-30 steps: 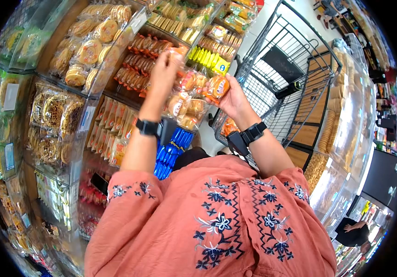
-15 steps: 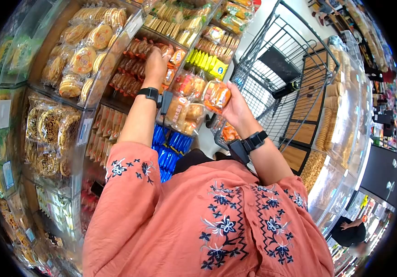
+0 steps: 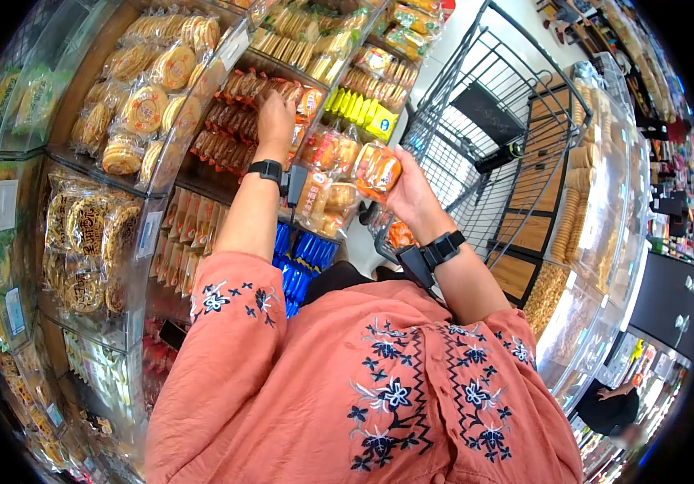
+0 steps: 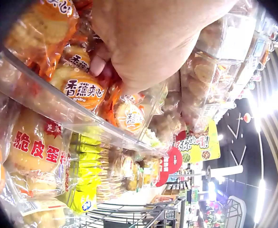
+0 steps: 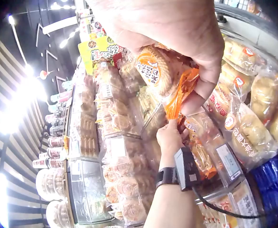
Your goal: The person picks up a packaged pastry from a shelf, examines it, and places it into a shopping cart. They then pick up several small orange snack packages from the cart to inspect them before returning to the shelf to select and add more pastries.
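My right hand (image 3: pixel 413 189) holds a pastry in clear and orange wrapping (image 3: pixel 379 171) in front of the shelves. In the right wrist view the same wrapped pastry (image 5: pixel 160 73) shows a ridged golden edge and printed lettering, pinched between thumb and fingers. My left hand (image 3: pixel 275 125) reaches into a bin of similar orange-wrapped pastries (image 3: pixel 234 133). Its fingers (image 4: pixel 100 61) sit among the packets in the left wrist view, beside a lettered packet (image 4: pixel 79 90). The rest of that hand's fingertips are hidden, so I cannot tell whether they grip a packet.
A black wire shopping cart (image 3: pixel 484 121) stands to the right, with orange packets (image 3: pixel 401 234) in its near end. Bagged buns (image 3: pixel 327 198) and yellow packets (image 3: pixel 363 111) flank the bin. A clear divider (image 4: pixel 82 114) rises along its front. Blue packages (image 3: pixel 303 266) lie below.
My left hand, blurred over the bin's right part one second ago, has gone down and left among the packets. My right hand stays nearly in place; its wrapped pastry has turned slightly.
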